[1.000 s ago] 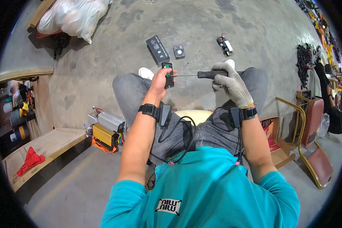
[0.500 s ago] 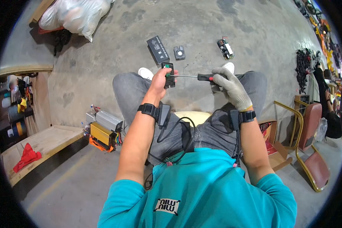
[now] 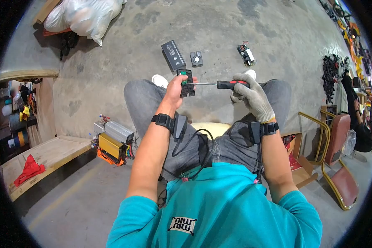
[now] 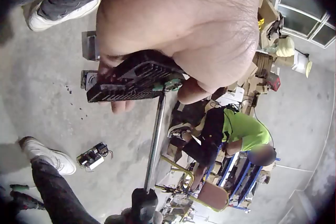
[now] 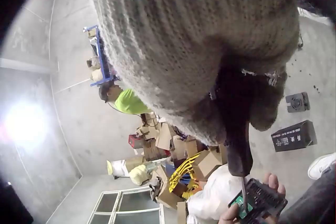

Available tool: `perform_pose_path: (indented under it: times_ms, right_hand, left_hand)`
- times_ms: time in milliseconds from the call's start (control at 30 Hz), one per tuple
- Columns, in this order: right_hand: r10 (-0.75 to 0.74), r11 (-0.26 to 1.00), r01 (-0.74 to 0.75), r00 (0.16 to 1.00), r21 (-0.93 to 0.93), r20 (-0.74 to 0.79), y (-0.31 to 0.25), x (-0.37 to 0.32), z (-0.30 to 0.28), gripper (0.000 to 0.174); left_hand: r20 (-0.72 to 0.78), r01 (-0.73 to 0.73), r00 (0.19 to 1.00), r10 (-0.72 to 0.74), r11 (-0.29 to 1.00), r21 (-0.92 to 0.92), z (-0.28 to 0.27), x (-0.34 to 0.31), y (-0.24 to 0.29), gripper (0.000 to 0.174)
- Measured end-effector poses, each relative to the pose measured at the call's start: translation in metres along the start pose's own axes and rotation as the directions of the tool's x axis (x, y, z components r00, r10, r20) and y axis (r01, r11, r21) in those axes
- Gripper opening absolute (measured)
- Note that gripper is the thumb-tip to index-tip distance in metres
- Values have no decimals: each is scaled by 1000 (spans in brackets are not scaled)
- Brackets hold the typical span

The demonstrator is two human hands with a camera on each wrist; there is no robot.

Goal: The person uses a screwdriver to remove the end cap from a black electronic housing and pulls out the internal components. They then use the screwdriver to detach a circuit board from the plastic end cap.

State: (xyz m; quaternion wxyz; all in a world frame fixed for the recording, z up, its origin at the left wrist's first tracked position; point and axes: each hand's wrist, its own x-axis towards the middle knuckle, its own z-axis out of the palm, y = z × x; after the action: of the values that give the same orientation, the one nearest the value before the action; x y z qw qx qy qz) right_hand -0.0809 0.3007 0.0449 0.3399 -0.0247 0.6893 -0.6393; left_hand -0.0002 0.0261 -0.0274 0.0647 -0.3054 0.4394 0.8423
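Observation:
My bare left hand (image 3: 174, 91) holds a black slotted plastic panel (image 3: 190, 90), with the thumb over its near side. A small green circuit board (image 4: 170, 85) sits on the panel. In the gloved right hand (image 3: 255, 96) is a screwdriver (image 3: 224, 84) with a black and red handle. Its metal shaft (image 4: 155, 142) runs to the left, and the tip meets the panel at the green board. In the right wrist view the glove covers much of the handle (image 5: 237, 153).
On the floor ahead lie a black box (image 3: 173, 55), a small square fan (image 3: 196, 59) and a loose circuit assembly (image 3: 246, 55). A low wooden bench (image 3: 49, 161) and a gold and silver device (image 3: 113, 142) are to the left. A chair (image 3: 336, 142) and cardboard box (image 3: 303, 167) stand right.
The right hand's fingers have shifted on the screwdriver handle, and its red part has come into sight. The panel has turned slightly in the left hand. The tip stays at the panel.

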Motion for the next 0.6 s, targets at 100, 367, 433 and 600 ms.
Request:
perform_pose_path:
  times_ms: [100,367,433,600]
  right_hand:
    - [22,1000,-22,1000,7,-6,-4,-1,0,45]
    - [20,990,-15,999,143,-36,0,-1,0,36]
    - [80,939,-60,996,338,-44,1,0,-6,36]
    - [187,797,-118,981,592,-56,-1,2,-13,43]
  left_hand:
    - [-2,-10,1000,10,1000,-3,1,0,0,41]
    - [32,8,999,-6,999,-51,4,-3,4,42]
    - [51,10,999,-5,996,-93,6,-4,8,43]
    - [165,31,986,13,966,-258,15,-7,15,44]
